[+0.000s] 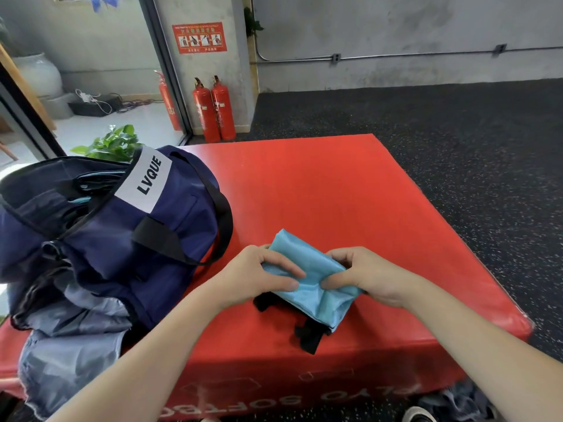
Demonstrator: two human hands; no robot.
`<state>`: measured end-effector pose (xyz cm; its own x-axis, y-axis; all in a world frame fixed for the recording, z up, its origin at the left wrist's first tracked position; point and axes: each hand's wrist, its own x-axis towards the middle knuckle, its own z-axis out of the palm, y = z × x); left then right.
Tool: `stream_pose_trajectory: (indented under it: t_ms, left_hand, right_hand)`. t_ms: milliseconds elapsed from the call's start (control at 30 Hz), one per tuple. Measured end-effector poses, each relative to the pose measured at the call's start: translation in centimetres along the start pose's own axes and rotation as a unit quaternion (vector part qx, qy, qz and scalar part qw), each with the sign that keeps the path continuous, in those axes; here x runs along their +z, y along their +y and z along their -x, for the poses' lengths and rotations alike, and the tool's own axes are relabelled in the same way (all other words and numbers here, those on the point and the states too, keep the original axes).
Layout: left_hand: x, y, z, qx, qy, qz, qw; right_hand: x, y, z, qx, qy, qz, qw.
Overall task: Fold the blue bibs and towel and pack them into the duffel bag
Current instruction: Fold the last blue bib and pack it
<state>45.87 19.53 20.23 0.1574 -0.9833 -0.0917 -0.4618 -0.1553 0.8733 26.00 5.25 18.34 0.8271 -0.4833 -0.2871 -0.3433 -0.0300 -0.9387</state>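
So the person's got a light blue bib [307,275] down on the red foam box [304,184], roughly 5 o'clock of the box top, already folded into a small packet with black straps [307,333] poking out underneath. Left hand [256,272] has its fingers laid over the left edge with the thumb tucked at the side, so that grip looks closed on the cloth. Right hand [362,275] is pinching the right side, fingers curled into the fabric.

The navy duffel bag [128,214] sits at about 9 o'clock from the bib, mouth open, near but not touching it. Something teal shows just inside the opening, maybe a bib already packed, hard to say for sure. A grey-blue cloth [73,336] hangs at the bag's near side, could be the towel, and it doesn't look folded.

Looks like mid-task: this bib is nearly done folding, still needs bagging, and the towel's probably left.
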Motion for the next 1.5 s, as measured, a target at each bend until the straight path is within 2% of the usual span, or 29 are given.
stream_pose_trajectory:
  t_ms: [67,333,433,567,633,700,800,967,1167,1333,1500]
  left_hand:
    - [-0.1,0.1,0.3,-0.026,0.009,-0.02,0.999]
    - [-1.0,-0.2,2.8,-0.029,0.184,0.014,0.982]
    - [-1.7,0.1,4.3,-0.004,0.242,0.032,0.97]
    - [-1.9,0.7,6.2,0.021,0.27,0.028,0.962]
    - [-2.1,0.8,7.5,0.018,0.288,0.036,0.957]
    - [-2.6,0.8,8.7,0.023,0.307,0.049,0.95]
    - [-3.7,0.2,10.7,0.032,0.337,0.054,0.939]
    - [-5.8,-1.0,13.6,0.064,0.385,0.077,0.918]
    - [-13.0,-1.7,15.8,0.081,0.514,0.104,0.848]
    - [-20.6,-1.1,15.8,0.066,0.57,-0.008,0.819]
    - [-27.3,-0.8,12.2,0.046,0.568,-0.086,0.818]
  right_hand:
    - [0.1,-0.3,0.3,-0.005,-0.008,0.004,1.0]
    - [1.4,-1.4,1.0,-0.023,0.045,-0.055,0.997]
    - [2.9,-2.7,1.6,-0.081,0.115,-0.077,0.987]
    - [6.0,-3.7,1.6,-0.146,0.26,-0.077,0.951]
    - [7.5,-4.4,1.7,-0.201,0.282,-0.043,0.937]
    - [8.8,-5.3,1.9,-0.243,0.271,0.003,0.932]
    - [10.7,-6.8,1.8,-0.26,0.238,0.054,0.934]
    - [14.6,-9.6,1.1,-0.258,0.188,0.031,0.947]
    - [19.0,-15.9,-2.9,-0.296,0.163,0.046,0.94]
    - [22.0,-22.7,-8.5,-0.331,0.161,0.097,0.925]
    - [23.7,-27.1,-14.1,-0.292,0.189,0.114,0.93]
